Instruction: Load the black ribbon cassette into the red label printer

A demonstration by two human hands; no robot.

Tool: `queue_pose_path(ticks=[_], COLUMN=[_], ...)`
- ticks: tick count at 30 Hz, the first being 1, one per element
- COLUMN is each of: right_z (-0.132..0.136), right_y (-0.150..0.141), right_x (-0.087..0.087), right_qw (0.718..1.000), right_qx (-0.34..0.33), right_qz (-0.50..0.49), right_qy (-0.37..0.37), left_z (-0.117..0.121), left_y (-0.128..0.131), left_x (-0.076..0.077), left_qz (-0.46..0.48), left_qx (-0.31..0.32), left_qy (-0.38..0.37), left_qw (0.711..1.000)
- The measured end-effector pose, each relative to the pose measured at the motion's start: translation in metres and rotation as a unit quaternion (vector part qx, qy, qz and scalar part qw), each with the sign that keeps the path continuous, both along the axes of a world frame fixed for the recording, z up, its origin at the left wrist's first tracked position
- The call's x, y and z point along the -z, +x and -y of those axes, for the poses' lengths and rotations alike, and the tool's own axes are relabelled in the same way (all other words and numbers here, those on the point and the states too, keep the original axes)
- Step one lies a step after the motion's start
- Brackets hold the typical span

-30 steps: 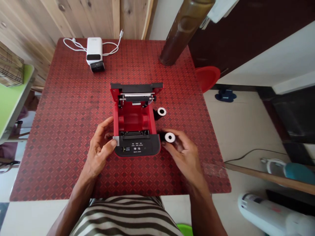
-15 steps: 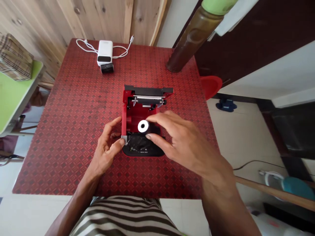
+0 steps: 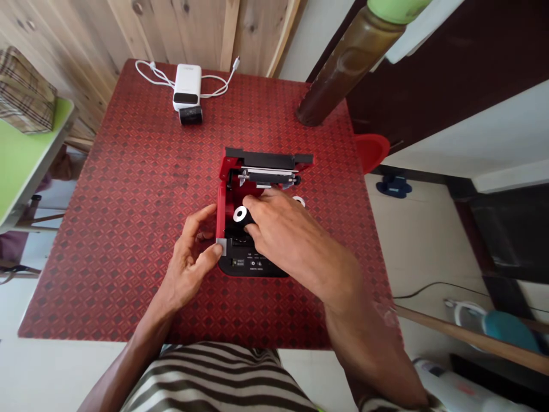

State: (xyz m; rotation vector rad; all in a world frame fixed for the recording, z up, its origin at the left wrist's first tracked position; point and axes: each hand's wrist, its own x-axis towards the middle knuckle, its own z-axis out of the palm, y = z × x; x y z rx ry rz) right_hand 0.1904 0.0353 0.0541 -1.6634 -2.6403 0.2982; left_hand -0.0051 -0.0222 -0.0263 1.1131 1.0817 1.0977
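A red and black printer (image 3: 221, 214) sits on the table with its lid (image 3: 270, 157) raised. My left hand (image 3: 193, 257) is closed on its left front corner, the thumb pressing a grey piece there. Inside the printer opening, my right hand (image 3: 285, 232) pinches a dark roll (image 3: 241, 214) with a white, hollow-centred end facing left. Most of that roll is hidden under the hand. Another white round end (image 3: 299, 201) peeks out past the knuckles; whether it belongs to the same roll I cannot tell.
On the red patterned table (image 3: 141, 229), a white power bank (image 3: 187, 83) with a cable and a small black item (image 3: 190, 115) lie at the back left. A tall brown bottle (image 3: 343, 63) with a green cap stands at the back right. A red stool (image 3: 372, 151) is beyond the right edge.
My right hand has moved down and leftward into the printer with the roll, turning palm-down. A white round end now shows behind the hand. My left hand keeps its hold on the corner.
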Motion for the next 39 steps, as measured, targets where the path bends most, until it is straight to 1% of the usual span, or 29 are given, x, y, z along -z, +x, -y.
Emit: queue_pose_path(ticks=[4,6,8,10,13,17,19,21,24,32,35,37,39], right_z=[-0.003,-0.005,-0.004,-0.002,0.004,0.005,0.001,-0.005,-0.013,-0.021,-0.017,-0.011,-0.004], right_y=[0.004,0.007,0.011,0.013,0.012,0.006,0.003,0.001,0.0,-0.004,0.002,0.01,0.021], right_x=[0.0,0.001,0.002,0.003,0.004,0.006,0.008,0.01,0.012,0.019,0.019,0.016,0.01], right_qw=[1.0,0.999,0.996,0.995,0.996,0.998,0.999,0.999,0.999,0.997,0.998,0.996,0.987], right_qx=[-0.021,-0.029,-0.024,-0.006,0.006,-0.017,-0.026,-0.031,-0.024,-0.022,-0.025,-0.039,-0.061], right_qz=[-0.009,-0.038,-0.08,-0.103,-0.079,-0.015,0.005,0.015,0.026,0.042,-0.008,-0.072,-0.14], right_qy=[-0.013,-0.021,-0.015,0.006,0.035,0.052,0.036,0.003,-0.037,-0.064,-0.06,-0.047,-0.039], left_z=[0.0,0.001,0.002,0.002,0.001,0.0,0.0,0.0,0.0,0.001,0.001,0.001,0.001], left_y=[0.0,0.0,0.0,0.0,0.001,0.001,0.0,0.0,0.0,0.001,0.001,0.0,-0.001], left_x=[-0.001,-0.002,-0.002,-0.002,-0.001,-0.001,-0.001,-0.001,-0.001,-0.001,0.0,0.001,0.001], left_qz=[0.001,-0.001,-0.005,-0.008,-0.01,-0.009,-0.01,-0.01,-0.013,-0.007,-0.003,0.0,-0.001], left_qx=[0.001,0.001,-0.001,-0.003,-0.007,-0.006,-0.004,-0.002,0.0,-0.004,0.0,0.003,0.004], left_qy=[-0.001,-0.004,-0.011,-0.017,-0.015,-0.002,0.002,0.002,-0.004,-0.005,-0.005,-0.005,-0.005], left_qw=[1.0,1.0,1.0,1.0,1.0,1.0,1.0,1.0,1.0,1.0,1.0,1.0,1.0])
